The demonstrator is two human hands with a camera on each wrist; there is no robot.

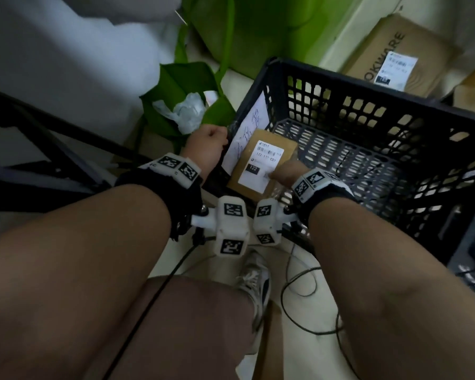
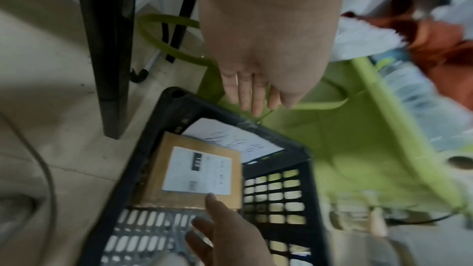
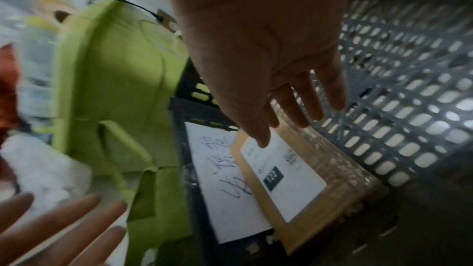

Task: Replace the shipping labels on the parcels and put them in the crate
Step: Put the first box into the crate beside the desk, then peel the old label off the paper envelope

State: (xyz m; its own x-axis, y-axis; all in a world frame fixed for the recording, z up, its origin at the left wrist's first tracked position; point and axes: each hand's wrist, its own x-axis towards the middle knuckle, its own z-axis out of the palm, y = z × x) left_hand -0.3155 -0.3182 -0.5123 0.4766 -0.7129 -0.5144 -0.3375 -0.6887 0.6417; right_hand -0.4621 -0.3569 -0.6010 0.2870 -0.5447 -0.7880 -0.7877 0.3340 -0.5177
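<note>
Where black patch reads "122": label (image 1: pixel 261 166)

**Three views, one shared crate corner**

Your head camera looks steeply down from above your forearms onto the black crate (image 1: pixel 373 149) on the floor. Your left wrist camera looks along the left hand (image 2: pixel 258 80) from just outside the crate's rim, close in, facing the corner where the labelled parcel (image 2: pixel 197 171) lies. Your right wrist camera looks along the right hand (image 3: pixel 268 72) from inside the crate, very near its mesh floor. All three share that corner: the parcel, the handwritten sheet (image 1: pixel 247 133) beside it, and the green bag (image 1: pixel 181 89) just beyond the crate wall.
</note>
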